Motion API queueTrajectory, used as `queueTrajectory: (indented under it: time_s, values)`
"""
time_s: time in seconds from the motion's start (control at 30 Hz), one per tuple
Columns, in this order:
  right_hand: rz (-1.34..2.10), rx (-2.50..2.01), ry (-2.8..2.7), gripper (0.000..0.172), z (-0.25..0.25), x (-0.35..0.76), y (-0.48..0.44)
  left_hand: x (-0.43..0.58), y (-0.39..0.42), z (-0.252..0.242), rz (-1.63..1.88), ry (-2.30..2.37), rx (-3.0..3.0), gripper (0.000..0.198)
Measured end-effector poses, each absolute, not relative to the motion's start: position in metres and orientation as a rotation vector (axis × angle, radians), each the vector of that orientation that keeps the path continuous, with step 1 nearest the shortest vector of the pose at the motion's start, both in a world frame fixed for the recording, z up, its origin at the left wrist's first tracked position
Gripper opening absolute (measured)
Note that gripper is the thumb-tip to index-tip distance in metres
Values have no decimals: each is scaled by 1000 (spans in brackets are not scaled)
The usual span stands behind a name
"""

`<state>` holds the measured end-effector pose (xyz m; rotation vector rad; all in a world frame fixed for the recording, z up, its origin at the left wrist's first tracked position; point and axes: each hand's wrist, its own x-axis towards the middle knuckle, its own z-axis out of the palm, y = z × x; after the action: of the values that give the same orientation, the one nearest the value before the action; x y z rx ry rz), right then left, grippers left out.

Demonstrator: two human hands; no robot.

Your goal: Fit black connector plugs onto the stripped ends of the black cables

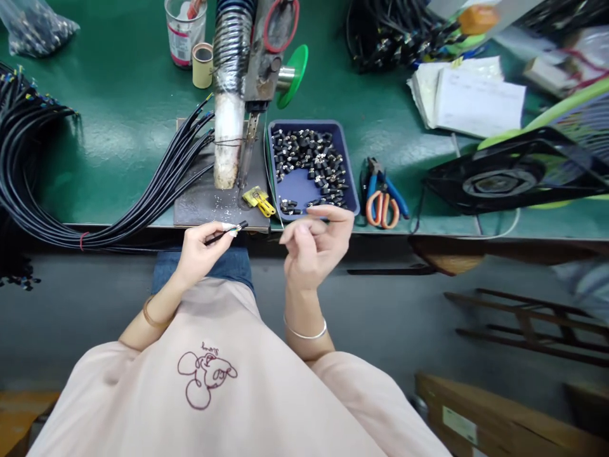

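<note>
My left hand point(202, 251) is closed in a pinch at the table's front edge, gripping a black cable point(215, 238). At the cable's end, by my fingertips, is a small black connector point(243, 225) with metal pins. My right hand point(316, 244) is raised at the near edge of a blue tray point(353, 184), its fingers bent but apart, with nothing visible in them. Small black connectors point(309, 149) fill much of that tray. A thin wire runs down the tray's left side toward my right fingertips; whether they touch it I cannot tell.
A soldering iron point(248, 149) and a white-wrapped duct point(227, 139) hang over a grey board point(190, 209). Bundled black cables point(143, 203) lie left. A yellow clip point(259, 200), pliers point(380, 197), a fan point(499, 181), papers point(476, 98) and a green spool point(297, 76) surround the workspace.
</note>
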<state>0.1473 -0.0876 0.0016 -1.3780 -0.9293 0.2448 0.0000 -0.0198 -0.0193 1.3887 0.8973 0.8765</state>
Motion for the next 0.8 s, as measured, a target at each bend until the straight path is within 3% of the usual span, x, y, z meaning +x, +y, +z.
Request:
queueTrajectory:
  time_s: [0.23,0.4,0.8]
  values:
    - [195,-1502,-1218,2,-15,145,-84,6,-9,-19,883,877,1291,16]
    - [0,-1415,-1452,9,-23,145,-73,10,-4,-20,897,864,1277,17]
    - [53,-1421,-1343,9,-26,145,-59,20,9,-13,873,917,1322,17]
